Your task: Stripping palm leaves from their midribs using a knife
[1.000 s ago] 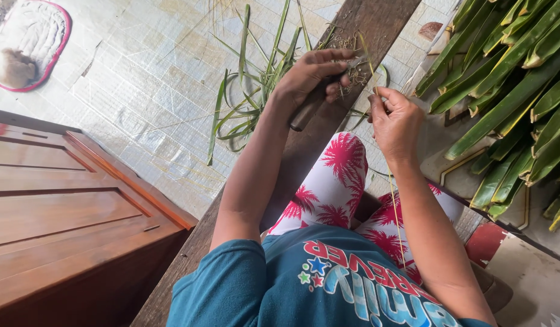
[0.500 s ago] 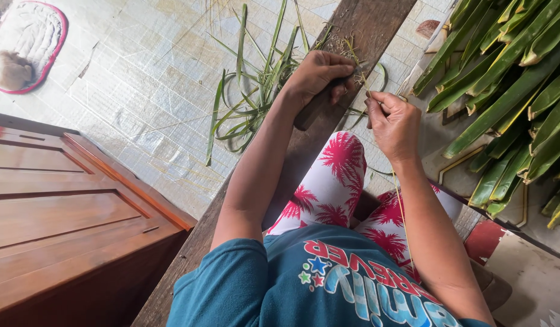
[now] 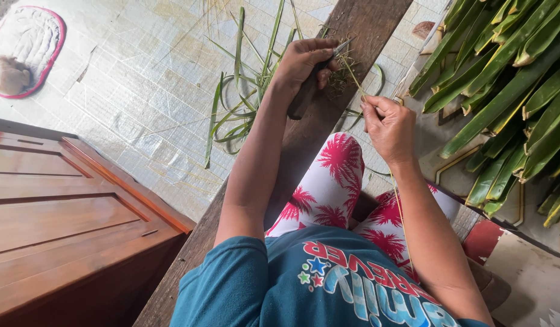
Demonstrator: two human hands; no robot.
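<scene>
My left hand [image 3: 302,61] grips a knife [image 3: 304,97] by its dark wooden handle, with the blade tip pointing up and to the right over a wooden plank [image 3: 328,115]. My right hand [image 3: 387,128] pinches a thin yellowish leaf rib [image 3: 351,71] that stretches from the knife blade past my fingers and down along my right forearm. A small heap of fine shavings [image 3: 340,75] lies on the plank just beyond the blade.
Loose green leaf strips [image 3: 246,91] lie scattered on the woven mat [image 3: 140,91] to the left of the plank. A pile of long green palm leaves [image 3: 510,79] fills the right side. A brown wooden cabinet [image 3: 68,212] stands at lower left. A small rug [image 3: 22,45] is at top left.
My left hand has drawn the knife up and away along the rib, so more bare rib shows between blade and right hand. My right hand has shifted slightly up and left.
</scene>
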